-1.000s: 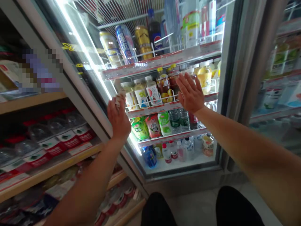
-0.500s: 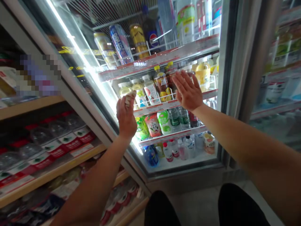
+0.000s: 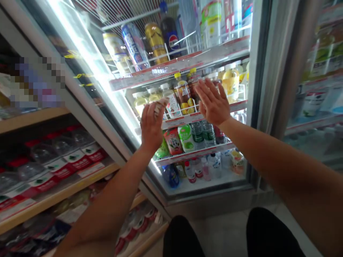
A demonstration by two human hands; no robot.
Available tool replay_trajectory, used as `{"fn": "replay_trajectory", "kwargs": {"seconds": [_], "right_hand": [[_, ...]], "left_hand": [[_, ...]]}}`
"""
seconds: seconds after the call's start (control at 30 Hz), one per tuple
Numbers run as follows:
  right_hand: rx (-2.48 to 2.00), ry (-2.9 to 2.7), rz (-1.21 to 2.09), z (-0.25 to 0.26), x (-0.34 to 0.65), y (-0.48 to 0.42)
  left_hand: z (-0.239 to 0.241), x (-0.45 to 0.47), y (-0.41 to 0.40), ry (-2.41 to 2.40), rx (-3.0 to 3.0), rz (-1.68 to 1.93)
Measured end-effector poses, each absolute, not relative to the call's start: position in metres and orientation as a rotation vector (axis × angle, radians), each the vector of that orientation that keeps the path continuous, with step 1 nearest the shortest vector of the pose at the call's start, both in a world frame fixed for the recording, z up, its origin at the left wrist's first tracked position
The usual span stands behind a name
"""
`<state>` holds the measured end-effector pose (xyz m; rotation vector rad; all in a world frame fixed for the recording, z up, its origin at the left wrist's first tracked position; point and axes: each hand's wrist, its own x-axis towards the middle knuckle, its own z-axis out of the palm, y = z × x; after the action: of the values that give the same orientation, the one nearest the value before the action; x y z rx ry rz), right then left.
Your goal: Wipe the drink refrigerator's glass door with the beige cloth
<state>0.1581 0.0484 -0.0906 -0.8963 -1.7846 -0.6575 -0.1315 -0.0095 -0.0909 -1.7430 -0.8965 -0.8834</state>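
My left hand [image 3: 152, 126] is closed round a crumpled, pale cloth [image 3: 160, 106], part of it hidden by the fingers. It is up in front of the drinks fridge, over the left part of the middle shelf. My right hand [image 3: 213, 101] holds nothing; its fingers are stretched out, palm toward the fridge's glass front. Whether the palm touches the glass I cannot tell. Between the hands, beyond the glass, stands a brown bottle with a yellow cap [image 3: 183, 93], beside a white-capped bottle [image 3: 170, 100].
Cans, including a gold can [image 3: 155, 43], and a Pepsi bottle [image 3: 171, 32] fill the upper shelf. Lower shelves hold more drinks. The metal door frame [image 3: 276, 71] runs down the right. At left, a wooden-edged shelf [image 3: 66, 185] carries red-capped bottles. My knees are below.
My left hand has moved to the right with the cloth across the fridge front. My right hand stays almost where it was, fingers still stretched out.
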Motion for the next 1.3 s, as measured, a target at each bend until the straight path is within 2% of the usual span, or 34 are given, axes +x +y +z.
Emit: {"fn": "replay_trajectory", "kwargs": {"seconds": [0.1, 0.23, 0.3, 0.43, 0.57, 0.73, 0.83, 0.97, 1.17, 1.3], "right_hand": [[-0.9, -1.781, -0.668, -0.091, 0.158, 0.049], [-0.879, -1.779, -0.673, -0.092, 0.159, 0.051], [-0.84, -1.774, -0.671, -0.093, 0.159, 0.053], [-0.791, -1.763, -0.667, -0.095, 0.158, 0.057], [-0.814, -1.74, -0.681, -0.101, 0.157, 0.058], [-0.866, -1.702, -0.682, -0.122, 0.155, 0.056], [-0.887, -1.709, -0.67, -0.139, 0.156, 0.055], [-0.893, -1.714, -0.674, -0.159, 0.159, 0.055], [-0.932, -1.723, -0.68, -0.173, 0.16, 0.056], [-0.981, -1.714, -0.678, -0.177, 0.158, 0.056]], "left_hand": [[-0.09, -0.13, -0.012, -0.885, -1.848, -0.776], [-0.039, -0.141, -0.001, -0.918, -1.742, -0.942], [-0.029, -0.141, 0.005, -0.894, -1.679, -0.998], [-0.079, -0.119, 0.003, -0.794, -1.696, -0.96], [-0.12, -0.101, -0.006, -0.701, -1.887, -0.646], [-0.106, -0.094, -0.005, -0.894, -1.803, -0.882], [-0.136, -0.083, -0.007, -0.89, -1.821, -0.9], [-0.19, -0.069, -0.011, -0.675, -2.014, -0.723], [-0.193, -0.061, -0.009, -0.879, -1.8, -0.981], [-0.221, -0.048, -0.014, -0.929, -1.871, -1.022]]}}
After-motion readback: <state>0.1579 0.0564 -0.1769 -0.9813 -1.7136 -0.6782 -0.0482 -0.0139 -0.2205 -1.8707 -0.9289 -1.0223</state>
